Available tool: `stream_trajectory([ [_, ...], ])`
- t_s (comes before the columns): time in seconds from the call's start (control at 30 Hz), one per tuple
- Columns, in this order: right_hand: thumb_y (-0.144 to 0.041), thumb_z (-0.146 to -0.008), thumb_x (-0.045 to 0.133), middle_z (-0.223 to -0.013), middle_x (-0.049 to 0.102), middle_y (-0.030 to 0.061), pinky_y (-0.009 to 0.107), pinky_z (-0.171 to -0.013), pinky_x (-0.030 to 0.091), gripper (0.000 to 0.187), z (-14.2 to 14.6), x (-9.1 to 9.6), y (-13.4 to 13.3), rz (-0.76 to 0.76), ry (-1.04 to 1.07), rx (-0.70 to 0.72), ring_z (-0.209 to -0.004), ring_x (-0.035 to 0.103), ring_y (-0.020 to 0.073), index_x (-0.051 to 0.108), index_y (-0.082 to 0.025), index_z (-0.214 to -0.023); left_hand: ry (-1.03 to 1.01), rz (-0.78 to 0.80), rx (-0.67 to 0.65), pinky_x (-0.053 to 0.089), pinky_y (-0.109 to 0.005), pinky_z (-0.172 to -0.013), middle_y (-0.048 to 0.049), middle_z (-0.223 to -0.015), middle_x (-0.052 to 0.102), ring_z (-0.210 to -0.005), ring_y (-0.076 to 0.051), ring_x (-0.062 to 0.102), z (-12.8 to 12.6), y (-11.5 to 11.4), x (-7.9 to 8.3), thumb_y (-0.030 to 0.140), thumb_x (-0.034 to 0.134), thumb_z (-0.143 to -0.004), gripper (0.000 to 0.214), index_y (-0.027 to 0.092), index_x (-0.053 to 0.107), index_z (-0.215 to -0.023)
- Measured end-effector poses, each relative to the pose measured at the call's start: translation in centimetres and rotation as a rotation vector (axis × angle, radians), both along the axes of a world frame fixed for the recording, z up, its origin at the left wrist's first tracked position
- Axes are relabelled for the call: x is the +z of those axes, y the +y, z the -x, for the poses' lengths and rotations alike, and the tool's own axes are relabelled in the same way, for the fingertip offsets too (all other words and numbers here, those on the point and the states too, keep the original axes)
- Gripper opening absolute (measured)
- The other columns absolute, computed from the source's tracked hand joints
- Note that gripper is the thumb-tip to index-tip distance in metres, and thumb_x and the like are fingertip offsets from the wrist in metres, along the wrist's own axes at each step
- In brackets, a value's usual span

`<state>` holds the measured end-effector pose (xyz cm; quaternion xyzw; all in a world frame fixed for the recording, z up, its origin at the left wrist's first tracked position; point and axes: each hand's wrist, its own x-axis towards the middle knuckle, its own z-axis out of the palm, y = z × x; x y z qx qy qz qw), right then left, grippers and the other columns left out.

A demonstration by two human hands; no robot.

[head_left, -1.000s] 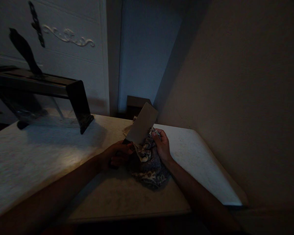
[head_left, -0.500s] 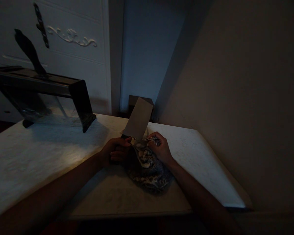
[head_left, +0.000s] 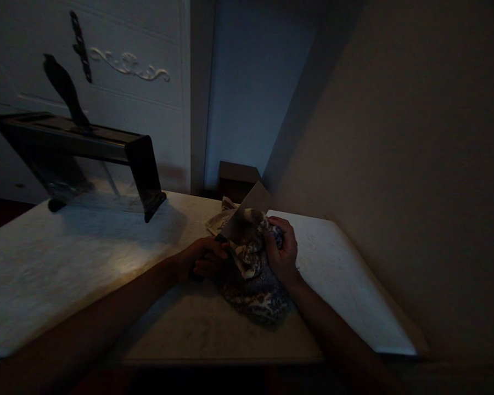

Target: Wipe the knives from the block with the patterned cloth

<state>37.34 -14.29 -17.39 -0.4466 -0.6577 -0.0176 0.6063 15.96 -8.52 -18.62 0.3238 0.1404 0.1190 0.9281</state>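
Observation:
A broad-bladed cleaver [head_left: 257, 198] points away from me and to the right, its dark handle wrapped by my left hand [head_left: 208, 257]. My right hand [head_left: 283, 248] is closed on a bunched, patterned cloth [head_left: 258, 299] and presses part of it over the near face of the blade. One fold of the cloth sticks out behind the blade on the left. The rest hangs or lies toward me on the table; dim light hides where it meets the surface.
A knife block [head_left: 138, 148] with clear sides and one dark-handled knife [head_left: 63, 88] stands on the left of the pale table [head_left: 94, 274]. Behind it is a white panelled door [head_left: 140, 33]. A brown box [head_left: 239, 171] lies beyond the table's far edge; a wall [head_left: 415, 164] rises at right.
My right hand has moved slightly up and right with the cloth, which now covers more of the blade. The cleaver has tilted further right. The view has shifted slightly.

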Motion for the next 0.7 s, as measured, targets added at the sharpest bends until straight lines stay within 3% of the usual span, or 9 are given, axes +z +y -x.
stream_trajectory([
  [0.1,-0.020,-0.091,0.050,-0.116,0.062,0.0059,0.041,-0.093,0.048,0.028,1.2,0.1,-0.1,-0.014,-0.289,0.265,-0.111,0.057,0.0217,0.057,-0.030,-0.116,0.060,-0.041,-0.036,0.022,-0.010,-0.024,0.0104,-0.043,0.026,-0.028,-0.002,0.010,0.0,-0.2,-0.1,0.007,0.055,-0.073,0.019,0.018,0.040,-0.067],
  [0.2,-0.023,-0.093,0.048,-0.113,0.064,0.0040,0.039,-0.092,0.048,0.024,2.2,0.4,0.1,-0.021,-0.455,0.381,-0.110,0.058,0.0213,0.061,-0.031,-0.111,0.106,-0.095,-0.041,0.021,-0.010,-0.025,0.0099,-0.042,0.023,-0.029,-0.002,0.014,0.0,-0.2,-0.2,0.011,0.060,-0.072,0.029,0.018,0.035,-0.058],
  [0.33,-0.026,-0.092,0.050,-0.111,0.065,0.0040,0.039,-0.092,0.048,0.022,2.2,0.3,0.5,0.008,-0.447,0.336,-0.106,0.059,0.0220,0.062,-0.030,-0.110,0.117,-0.105,-0.082,0.021,-0.010,-0.025,0.0096,-0.040,0.024,-0.028,-0.003,0.016,0.1,-0.3,-0.1,0.013,0.059,-0.073,0.031,0.018,0.033,-0.057],
  [0.47,-0.024,-0.091,0.052,-0.115,0.063,0.0051,0.040,-0.093,0.047,0.026,1.3,-0.4,0.8,-0.063,-0.473,0.239,-0.110,0.056,0.0230,0.061,-0.031,-0.115,0.120,-0.103,-0.132,0.021,-0.011,-0.024,0.0102,-0.040,0.028,-0.027,-0.004,0.014,0.3,-0.3,0.5,0.010,0.057,-0.072,0.019,0.019,0.041,-0.069],
  [0.7,-0.014,-0.090,0.047,-0.122,0.057,0.0086,0.044,-0.096,0.043,0.037,-0.6,-0.6,1.9,-0.114,-0.467,0.044,-0.117,0.051,0.0230,0.054,-0.028,-0.124,0.132,-0.082,-0.159,0.021,-0.010,-0.023,0.0102,-0.040,0.030,-0.028,-0.003,0.011,0.6,-0.2,0.5,0.008,0.056,-0.074,0.020,0.020,0.039,-0.075],
])
